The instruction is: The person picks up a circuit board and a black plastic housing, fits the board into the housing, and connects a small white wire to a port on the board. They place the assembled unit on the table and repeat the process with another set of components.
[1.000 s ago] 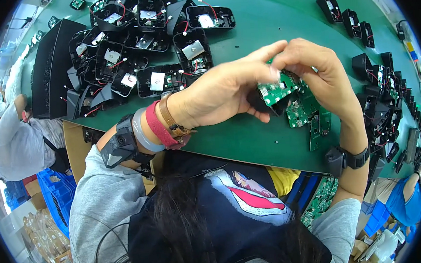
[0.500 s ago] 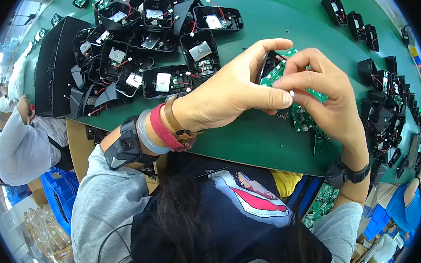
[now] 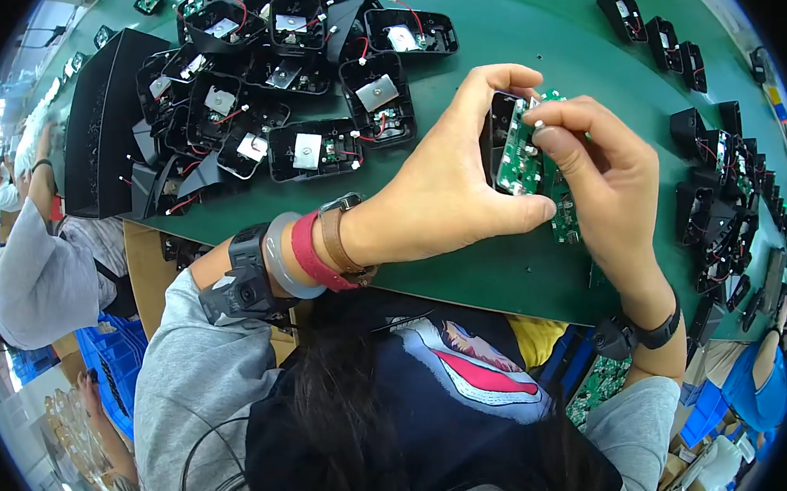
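My left hand [image 3: 443,174] is wrapped round a black plastic housing [image 3: 498,121], thumb along its near side and fingers over the far side. A green circuit board [image 3: 517,166] with white sockets lies tilted at the housing's open face. Thumb and forefinger of my right hand [image 3: 612,171] pinch a small white connector [image 3: 539,126] at the board's upper right edge. Whether it is seated in a socket I cannot tell. More green boards [image 3: 565,222] lie on the table beneath my right hand, partly covered by it.
Black housings [image 3: 305,151] with metal plates and red wires crowd the green table [image 3: 450,269] at the far left, beside a large black box [image 3: 104,129]. More housings [image 3: 717,177] line the right side. A co-worker [image 3: 43,261] sits at the left; blue crates [image 3: 109,357] stand below.
The board has turned to show more of its face. My left thumb has moved down, and my right fingers have risen toward the board's upper edge with the white connector.
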A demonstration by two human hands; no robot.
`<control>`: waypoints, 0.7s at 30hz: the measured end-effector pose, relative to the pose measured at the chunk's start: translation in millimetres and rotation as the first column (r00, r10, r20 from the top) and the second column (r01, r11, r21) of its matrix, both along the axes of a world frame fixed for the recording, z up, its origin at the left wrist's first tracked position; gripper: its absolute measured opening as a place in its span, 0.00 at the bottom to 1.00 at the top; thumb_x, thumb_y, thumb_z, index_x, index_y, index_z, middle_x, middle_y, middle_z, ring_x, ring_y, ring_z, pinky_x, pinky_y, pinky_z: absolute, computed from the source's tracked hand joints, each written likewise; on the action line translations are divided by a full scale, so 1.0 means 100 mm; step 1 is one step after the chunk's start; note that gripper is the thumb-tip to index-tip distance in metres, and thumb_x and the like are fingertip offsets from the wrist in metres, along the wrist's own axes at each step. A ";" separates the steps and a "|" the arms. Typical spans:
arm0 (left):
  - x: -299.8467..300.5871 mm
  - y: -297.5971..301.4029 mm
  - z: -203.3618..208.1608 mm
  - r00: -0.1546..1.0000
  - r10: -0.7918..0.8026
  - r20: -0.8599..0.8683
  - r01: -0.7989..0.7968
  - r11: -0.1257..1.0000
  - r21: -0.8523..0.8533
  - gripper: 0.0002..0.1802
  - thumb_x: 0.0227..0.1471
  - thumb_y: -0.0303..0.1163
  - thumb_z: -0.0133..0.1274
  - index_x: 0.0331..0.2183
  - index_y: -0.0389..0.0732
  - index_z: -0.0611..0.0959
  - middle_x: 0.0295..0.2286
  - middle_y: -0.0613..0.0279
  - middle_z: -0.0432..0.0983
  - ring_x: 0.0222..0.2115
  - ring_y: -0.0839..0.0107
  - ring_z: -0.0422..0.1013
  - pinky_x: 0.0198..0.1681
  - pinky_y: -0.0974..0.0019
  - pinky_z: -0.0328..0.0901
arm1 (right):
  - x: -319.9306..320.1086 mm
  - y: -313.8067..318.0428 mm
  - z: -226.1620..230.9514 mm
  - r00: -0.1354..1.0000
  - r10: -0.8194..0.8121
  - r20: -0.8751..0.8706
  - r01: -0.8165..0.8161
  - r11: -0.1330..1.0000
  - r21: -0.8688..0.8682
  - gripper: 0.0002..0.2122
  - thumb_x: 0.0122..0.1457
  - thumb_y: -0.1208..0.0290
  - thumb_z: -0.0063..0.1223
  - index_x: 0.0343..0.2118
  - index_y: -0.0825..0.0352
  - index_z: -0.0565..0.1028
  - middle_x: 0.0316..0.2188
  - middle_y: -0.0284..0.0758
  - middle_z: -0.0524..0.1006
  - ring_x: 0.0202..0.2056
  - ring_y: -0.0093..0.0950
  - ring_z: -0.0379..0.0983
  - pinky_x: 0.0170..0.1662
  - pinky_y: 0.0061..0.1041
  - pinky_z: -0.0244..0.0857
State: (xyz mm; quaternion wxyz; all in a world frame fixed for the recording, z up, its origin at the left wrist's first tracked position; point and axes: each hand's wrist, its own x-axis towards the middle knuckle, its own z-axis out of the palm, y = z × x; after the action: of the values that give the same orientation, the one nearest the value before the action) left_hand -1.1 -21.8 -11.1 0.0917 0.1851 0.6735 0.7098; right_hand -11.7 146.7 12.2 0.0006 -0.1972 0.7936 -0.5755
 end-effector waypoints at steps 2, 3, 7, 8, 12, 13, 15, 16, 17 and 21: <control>0.00 0.01 -0.02 1.000 0.011 -0.027 -0.010 0.999 0.043 0.45 0.34 0.29 0.63 0.54 0.35 0.59 0.46 0.58 0.59 0.50 0.69 0.57 0.55 0.69 0.51 | 0.03 -0.02 0.00 0.996 -0.017 -0.083 0.020 0.999 0.039 0.05 0.52 0.81 0.54 0.32 0.68 0.77 0.27 0.33 0.73 0.29 0.22 0.69 0.31 0.19 0.62; 0.00 0.01 -0.02 0.997 0.015 -0.073 -0.012 0.999 0.034 0.44 0.35 0.27 0.61 0.54 0.35 0.58 0.46 0.58 0.59 0.49 0.70 0.58 0.55 0.69 0.52 | 0.03 -0.02 0.01 0.987 -0.012 -0.159 0.028 0.994 0.101 0.05 0.51 0.80 0.54 0.32 0.68 0.77 0.26 0.33 0.72 0.29 0.23 0.68 0.31 0.19 0.62; 0.00 -0.02 0.03 0.999 0.040 -0.011 -0.039 0.998 0.058 0.43 0.35 0.26 0.59 0.54 0.36 0.59 0.44 0.59 0.60 0.47 0.72 0.59 0.53 0.70 0.55 | 0.02 0.00 0.09 0.977 -0.027 -0.213 0.074 0.974 0.216 0.05 0.49 0.79 0.56 0.31 0.66 0.77 0.26 0.33 0.70 0.29 0.25 0.67 0.30 0.22 0.60; 0.00 -0.02 0.04 0.999 0.040 -0.008 -0.040 0.998 0.058 0.43 0.35 0.26 0.59 0.54 0.36 0.59 0.44 0.59 0.60 0.47 0.72 0.59 0.53 0.70 0.55 | 0.02 0.01 0.09 0.975 -0.034 -0.218 0.086 0.968 0.235 0.06 0.48 0.79 0.57 0.31 0.66 0.77 0.26 0.33 0.70 0.29 0.25 0.67 0.30 0.22 0.60; 0.00 -0.01 0.02 0.995 0.097 0.015 -0.098 0.994 0.045 0.41 0.34 0.25 0.58 0.53 0.36 0.61 0.44 0.59 0.60 0.46 0.72 0.59 0.52 0.71 0.54 | 0.00 0.05 0.05 0.933 0.032 -0.359 0.087 0.946 0.312 0.04 0.50 0.79 0.57 0.30 0.68 0.76 0.29 0.32 0.69 0.31 0.23 0.65 0.32 0.18 0.57; 0.00 -0.02 0.01 0.991 0.129 -0.042 -0.129 0.992 0.007 0.40 0.34 0.25 0.57 0.52 0.36 0.61 0.43 0.59 0.60 0.46 0.72 0.59 0.53 0.71 0.54 | 0.00 0.05 0.04 0.913 0.060 -0.404 0.091 0.935 0.343 0.05 0.48 0.79 0.58 0.30 0.68 0.76 0.29 0.33 0.69 0.32 0.24 0.66 0.32 0.19 0.59; -0.01 -0.02 -0.01 0.978 0.158 -0.134 -0.163 0.986 -0.028 0.39 0.33 0.24 0.56 0.52 0.36 0.62 0.43 0.59 0.61 0.46 0.72 0.59 0.53 0.70 0.53 | 0.00 0.04 0.05 0.892 0.087 -0.444 0.095 0.923 0.372 0.06 0.47 0.80 0.58 0.30 0.69 0.76 0.30 0.34 0.69 0.32 0.26 0.67 0.33 0.20 0.60; -0.01 -0.02 -0.02 0.956 0.181 -0.230 -0.199 0.978 -0.056 0.39 0.33 0.24 0.56 0.51 0.37 0.63 0.42 0.59 0.61 0.47 0.71 0.59 0.54 0.70 0.52 | 0.00 0.04 0.05 0.884 0.104 -0.455 0.096 0.914 0.395 0.06 0.47 0.81 0.58 0.30 0.69 0.76 0.30 0.34 0.70 0.33 0.27 0.67 0.33 0.22 0.62; -0.01 -0.02 -0.03 0.957 0.180 -0.228 -0.198 0.979 -0.057 0.39 0.33 0.24 0.56 0.51 0.37 0.63 0.42 0.59 0.61 0.47 0.71 0.59 0.54 0.70 0.52 | 0.00 0.04 0.05 0.877 0.121 -0.466 0.097 0.903 0.418 0.06 0.47 0.81 0.58 0.30 0.69 0.76 0.31 0.34 0.70 0.33 0.28 0.67 0.34 0.23 0.63; -0.01 -0.01 -0.04 0.925 0.201 -0.323 -0.240 0.967 -0.084 0.38 0.31 0.22 0.54 0.51 0.37 0.63 0.42 0.58 0.61 0.48 0.70 0.58 0.55 0.69 0.50 | 0.01 0.02 0.04 0.840 0.120 -0.529 0.140 0.894 0.425 0.07 0.45 0.82 0.58 0.29 0.68 0.76 0.31 0.35 0.71 0.33 0.30 0.68 0.33 0.25 0.63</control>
State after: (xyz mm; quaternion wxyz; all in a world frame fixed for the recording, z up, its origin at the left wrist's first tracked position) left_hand -1.6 -22.4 -15.2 -0.0852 0.2117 0.7382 0.6348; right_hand -10.7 148.3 16.5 -0.1815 -0.3418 0.8726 -0.2981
